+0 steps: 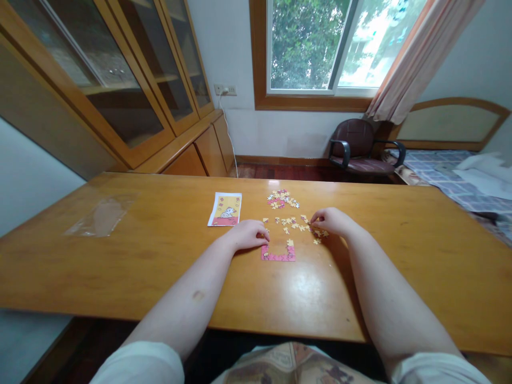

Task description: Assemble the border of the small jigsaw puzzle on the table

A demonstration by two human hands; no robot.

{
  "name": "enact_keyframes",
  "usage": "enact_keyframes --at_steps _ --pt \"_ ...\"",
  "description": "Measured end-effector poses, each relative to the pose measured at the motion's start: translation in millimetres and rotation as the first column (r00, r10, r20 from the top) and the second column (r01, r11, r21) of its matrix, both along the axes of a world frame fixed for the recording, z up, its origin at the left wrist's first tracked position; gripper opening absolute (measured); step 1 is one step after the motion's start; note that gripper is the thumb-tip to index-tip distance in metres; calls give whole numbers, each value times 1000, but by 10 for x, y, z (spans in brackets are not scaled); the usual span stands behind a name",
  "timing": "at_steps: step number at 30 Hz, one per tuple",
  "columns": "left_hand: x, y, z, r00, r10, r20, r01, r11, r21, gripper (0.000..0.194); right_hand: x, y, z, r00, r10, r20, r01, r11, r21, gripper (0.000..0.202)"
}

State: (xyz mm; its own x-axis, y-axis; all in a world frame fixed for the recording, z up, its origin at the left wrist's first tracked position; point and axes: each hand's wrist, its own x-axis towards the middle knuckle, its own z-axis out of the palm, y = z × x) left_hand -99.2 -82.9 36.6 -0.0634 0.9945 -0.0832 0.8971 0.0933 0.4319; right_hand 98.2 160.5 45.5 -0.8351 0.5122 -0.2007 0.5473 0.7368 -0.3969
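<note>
On the table, a pink U-shaped strip of joined jigsaw pieces (279,257) lies in front of me, with a yellow piece at its upper right end. My left hand (248,234) rests at its upper left end, fingers loosely bent and a little apart, with no piece visible in them. Loose yellow puzzle pieces (295,226) are spread above the strip. At their right end, my right hand (334,220) has its thumb and fingertips pinched at a small puzzle piece (311,227), mostly hidden by the fingers. Several more pieces (318,241) lie under and beside that hand.
A heap of mixed pieces (282,199) lies farther back. Left of it is a picture card (225,209) with a white cartoon animal. A clear plastic bag (102,217) lies on the left of the wooden table (160,256). A chair (356,146) stands beyond the table.
</note>
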Motion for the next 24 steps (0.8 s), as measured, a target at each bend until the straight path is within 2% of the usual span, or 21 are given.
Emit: enact_keyframes --at_steps 8,16,19,24 --pt "14 4 16 1000 7 19 -6 1000 -18 19 -13 -25 -44 998 59 22 -58 997 -58 23" --pt "-2 -2 -4 999 10 30 -10 1000 -9 21 -4 -37 29 999 52 13 -52 998 -37 24" --pt "-8 5 -22 998 58 27 -58 998 18 22 -30 -96 28 997 81 6 -81 997 -14 24" --pt "-31 20 -59 981 184 -56 -181 982 51 27 -117 -224 -20 978 204 -50 -199 977 82 24"
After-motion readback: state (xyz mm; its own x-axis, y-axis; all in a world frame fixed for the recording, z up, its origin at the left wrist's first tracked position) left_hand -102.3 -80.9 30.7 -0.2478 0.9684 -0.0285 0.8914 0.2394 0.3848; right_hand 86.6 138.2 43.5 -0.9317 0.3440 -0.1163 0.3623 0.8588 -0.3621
